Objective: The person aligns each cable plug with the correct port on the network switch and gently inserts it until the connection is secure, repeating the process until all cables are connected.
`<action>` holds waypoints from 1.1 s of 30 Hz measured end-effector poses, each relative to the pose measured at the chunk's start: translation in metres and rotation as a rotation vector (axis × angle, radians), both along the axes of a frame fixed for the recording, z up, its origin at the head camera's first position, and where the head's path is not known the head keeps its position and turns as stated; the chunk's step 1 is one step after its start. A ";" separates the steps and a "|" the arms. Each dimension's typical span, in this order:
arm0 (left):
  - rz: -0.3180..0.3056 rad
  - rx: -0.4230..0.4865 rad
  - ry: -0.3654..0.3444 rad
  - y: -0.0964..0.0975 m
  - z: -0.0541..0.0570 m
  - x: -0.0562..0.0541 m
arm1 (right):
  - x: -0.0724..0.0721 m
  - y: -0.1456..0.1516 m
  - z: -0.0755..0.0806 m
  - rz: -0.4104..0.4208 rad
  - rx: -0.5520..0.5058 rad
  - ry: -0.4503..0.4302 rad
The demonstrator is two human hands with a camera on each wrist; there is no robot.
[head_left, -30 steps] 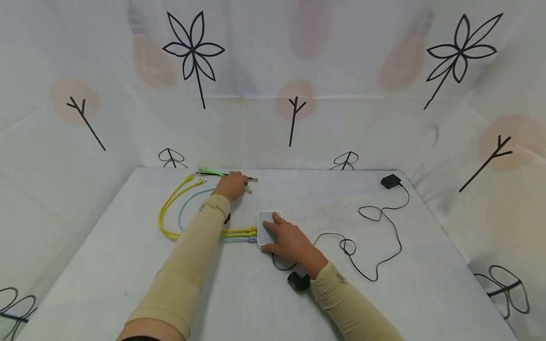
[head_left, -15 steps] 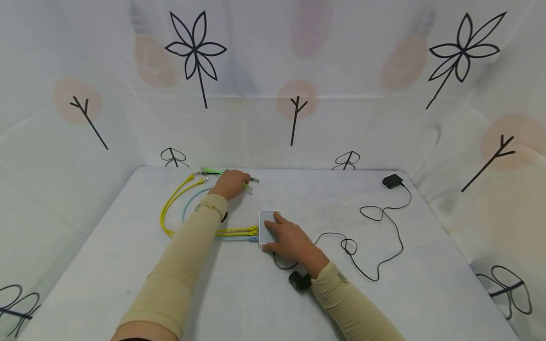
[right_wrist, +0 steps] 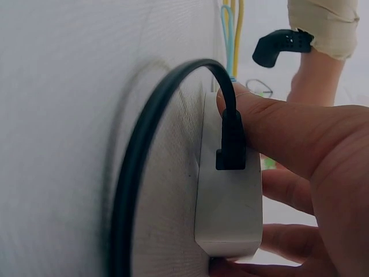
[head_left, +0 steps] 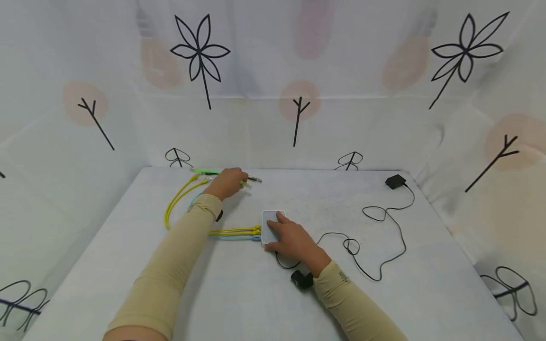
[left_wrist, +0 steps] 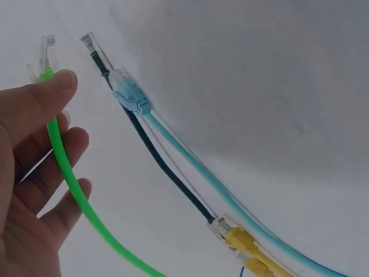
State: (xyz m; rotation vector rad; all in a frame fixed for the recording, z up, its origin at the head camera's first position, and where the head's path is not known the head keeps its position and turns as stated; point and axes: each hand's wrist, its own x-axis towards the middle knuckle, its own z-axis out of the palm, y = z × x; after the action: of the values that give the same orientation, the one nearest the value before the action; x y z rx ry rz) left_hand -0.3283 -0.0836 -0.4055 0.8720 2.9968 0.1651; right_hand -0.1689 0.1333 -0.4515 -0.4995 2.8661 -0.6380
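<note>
My left hand [head_left: 226, 183] is at the back of the table, left of centre. In the left wrist view its thumb and fingers pinch a green network cable [left_wrist: 75, 184] just behind the clear plug [left_wrist: 48, 52]. Beside it lie a black cable [left_wrist: 153, 150] and a light blue cable [left_wrist: 202, 182], with yellow cable plugs [left_wrist: 241, 239] lower down. My right hand [head_left: 294, 241] holds a small white network box [head_left: 268, 231], thumb on the near side and fingers over the top. Yellow and light blue cables enter the box's left side. A black power plug [right_wrist: 233, 141] sits in its near side.
A thin black cord [head_left: 398, 232] winds across the right of the table to a black power adapter [head_left: 395, 182] at the back right. Yellow cables [head_left: 170, 206] loop on the left, partly under my left forearm. Printed white cloth stands behind and at both sides.
My left hand has moved a little to the left, taking the green cable along past the black one. My right hand stays on the white box. The head view has shifted slightly.
</note>
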 end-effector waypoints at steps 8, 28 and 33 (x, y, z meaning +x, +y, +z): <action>-0.014 0.058 -0.027 -0.016 -0.011 0.009 | -0.001 -0.001 0.000 0.008 -0.006 0.012; 0.029 0.160 -0.212 -0.025 -0.023 0.038 | 0.000 0.000 0.002 0.001 0.009 0.002; 0.022 0.146 -0.233 -0.025 -0.021 0.042 | -0.001 -0.001 0.002 -0.004 0.008 0.006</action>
State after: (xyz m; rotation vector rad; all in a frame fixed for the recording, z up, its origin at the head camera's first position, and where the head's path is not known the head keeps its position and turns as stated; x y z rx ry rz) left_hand -0.2860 -0.1089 -0.4263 0.7697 2.8051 0.4570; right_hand -0.1701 0.1327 -0.4495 -0.4960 2.8743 -0.6269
